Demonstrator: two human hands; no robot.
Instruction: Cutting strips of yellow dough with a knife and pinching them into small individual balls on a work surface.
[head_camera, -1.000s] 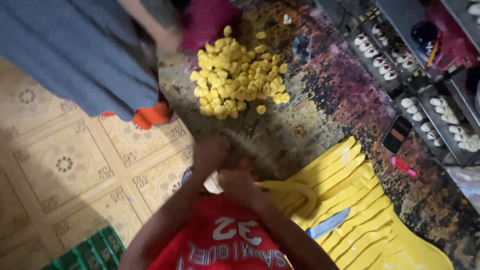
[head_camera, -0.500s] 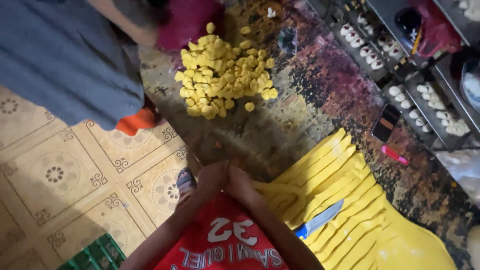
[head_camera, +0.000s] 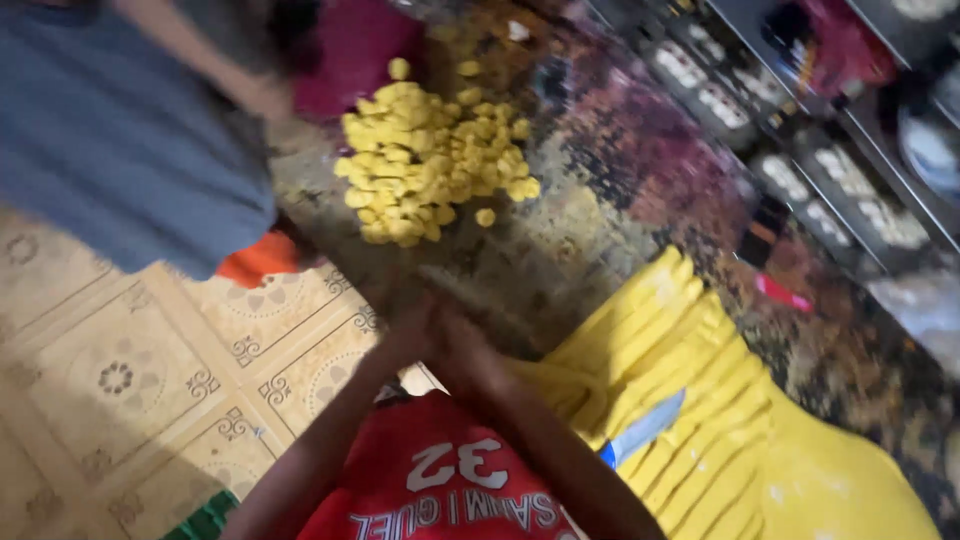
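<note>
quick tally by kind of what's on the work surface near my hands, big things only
heap of yellow pieces: 1
stack of yellow strips: 1
knife with blue handle: 1
pink marker-like stick: 1
Total: 4

Both hands, left hand and right hand, are pressed together; blurred, so anything between them is unclear.

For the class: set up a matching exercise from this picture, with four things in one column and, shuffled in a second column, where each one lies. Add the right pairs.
Things:
1. pile of yellow pieces
2. knife
3. orange thing
4. pair of hands

Places:
A. pressed together just above the red shirt, low in the middle
B. on the yellow ribbed sheet, lower right
C. on the dark work surface, upper middle
D. at the lower edge of the other person's grey garment, left

Pairs: 1-C, 2-B, 3-D, 4-A
</note>
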